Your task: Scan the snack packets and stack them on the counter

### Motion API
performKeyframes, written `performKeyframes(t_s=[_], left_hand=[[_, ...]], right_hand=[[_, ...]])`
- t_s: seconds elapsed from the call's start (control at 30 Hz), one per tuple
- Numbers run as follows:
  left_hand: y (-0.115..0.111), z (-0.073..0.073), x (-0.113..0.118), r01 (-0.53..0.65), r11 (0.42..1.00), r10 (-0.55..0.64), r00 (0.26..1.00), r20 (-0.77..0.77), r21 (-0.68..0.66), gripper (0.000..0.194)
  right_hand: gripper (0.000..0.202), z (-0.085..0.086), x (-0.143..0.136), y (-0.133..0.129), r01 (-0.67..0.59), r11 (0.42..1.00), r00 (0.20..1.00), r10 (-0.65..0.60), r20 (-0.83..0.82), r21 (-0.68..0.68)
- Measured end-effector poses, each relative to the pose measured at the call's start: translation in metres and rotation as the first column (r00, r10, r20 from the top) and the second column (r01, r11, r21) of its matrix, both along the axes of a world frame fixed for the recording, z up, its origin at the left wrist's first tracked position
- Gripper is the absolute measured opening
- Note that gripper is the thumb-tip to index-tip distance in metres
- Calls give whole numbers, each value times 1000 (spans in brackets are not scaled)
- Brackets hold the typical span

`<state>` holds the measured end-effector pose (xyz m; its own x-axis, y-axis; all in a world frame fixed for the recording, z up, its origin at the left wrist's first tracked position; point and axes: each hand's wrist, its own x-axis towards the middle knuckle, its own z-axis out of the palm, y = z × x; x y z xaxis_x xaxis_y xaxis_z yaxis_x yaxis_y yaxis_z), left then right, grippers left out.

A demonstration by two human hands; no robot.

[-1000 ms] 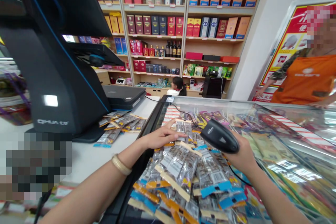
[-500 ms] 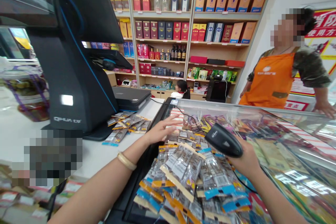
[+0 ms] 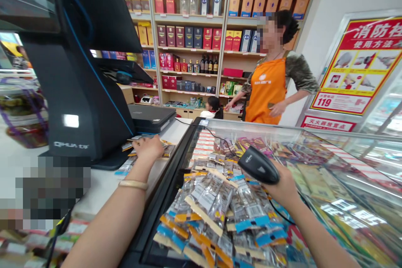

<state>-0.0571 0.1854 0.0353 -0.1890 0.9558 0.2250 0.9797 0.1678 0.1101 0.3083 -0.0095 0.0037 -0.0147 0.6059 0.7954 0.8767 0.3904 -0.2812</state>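
Observation:
My right hand (image 3: 284, 186) is closed around a black handheld barcode scanner (image 3: 259, 165), which points up and to the left. The scanner is held over the right side of a large heap of small clear snack packets (image 3: 213, 201) with orange, blue and cream edges. On the white counter at the left, my left hand (image 3: 149, 148) rests over a smaller pile of similar packets (image 3: 125, 165), beside the base of the checkout terminal. Its fingers bend down among them and are mostly hidden, so a grip cannot be made out.
The black checkout terminal (image 3: 84, 92) stands at the left, with a flat black box (image 3: 150, 116) behind it. A glass-topped display case (image 3: 314, 150) extends to the right. The scanner's cable (image 3: 216, 136) crosses the case. Beyond it stands a person in an orange apron (image 3: 266, 88).
My left hand has moved left, from above the large heap to the smaller pile. My right hand still holds the scanner. The person in the apron now appears further left, arms shifted; the view has turned right.

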Motion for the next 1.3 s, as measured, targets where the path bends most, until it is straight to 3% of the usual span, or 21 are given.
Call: performKeyframes(t_s=[0.23, 0.33, 0.43, 0.5, 0.53, 0.6, 0.67, 0.7, 0.77, 0.83, 0.9, 1.03, 1.2, 1.3], left_hand=[[-13, 7, 5, 98, 983, -100, 995, 6, 154, 61], [-8, 7, 3, 133, 972, -152, 984, 88, 192, 51], [1, 5, 4, 184, 948, -262, 915, 308, 260, 30], [3, 5, 9, 188, 914, -362, 778, 514, 359, 24], [2, 5, 13, 183, 897, -414, 668, 618, 403, 25], [-6, 5, 26, 197, 884, -467, 388, 794, 424, 31], [-18, 5, 41, 285, 891, -403, 139, 905, 354, 36], [-24, 5, 47, 348, 883, -356, 60, 933, 314, 38], [-35, 3, 59, 445, 849, -307, -25, 951, 286, 43], [-41, 0, 68, 492, 800, -348, -84, 934, 342, 49], [-42, -4, 74, 514, 745, -439, -101, 893, 425, 52], [-39, -14, 82, 578, 655, -577, -32, 816, 486, 45], [-40, -23, 86, 675, 562, -647, 0, 762, 478, 34], [-44, -24, 87, 694, 538, -669, 5, 743, 479, 33]], right_hand=[[14, -1, 2, 0, -10, 1000, 1000, 10, -11, 3], [12, -1, 2, 0, -3, 1000, 1000, 3, -3, 9], [10, 1, 2, 0, -3, 1000, 1000, 3, 8, 8], [12, 2, 1, 0, -15, 1000, 1000, 15, 16, 16], [13, 2, 1, 0, -21, 1000, 1000, 21, 18, 22], [15, 4, -1, -1, -28, 999, 1000, 28, 15, 30], [15, 6, -4, -2, -30, 999, 1000, 30, 3, 29], [14, 8, -5, -3, -32, 999, 999, 32, -2, 25], [13, 11, -9, -4, -37, 999, 999, 37, -8, 18], [13, 14, -12, -6, -47, 999, 999, 47, -11, 6], [14, 16, -14, -6, -61, 998, 998, 61, -18, -12], [16, 17, -17, -6, -96, 994, 995, 94, -39, -55], [17, 18, -19, -6, -105, 991, 994, 101, -48, -87], [16, 19, -20, -6, -88, 991, 996, 85, -33, -105]])
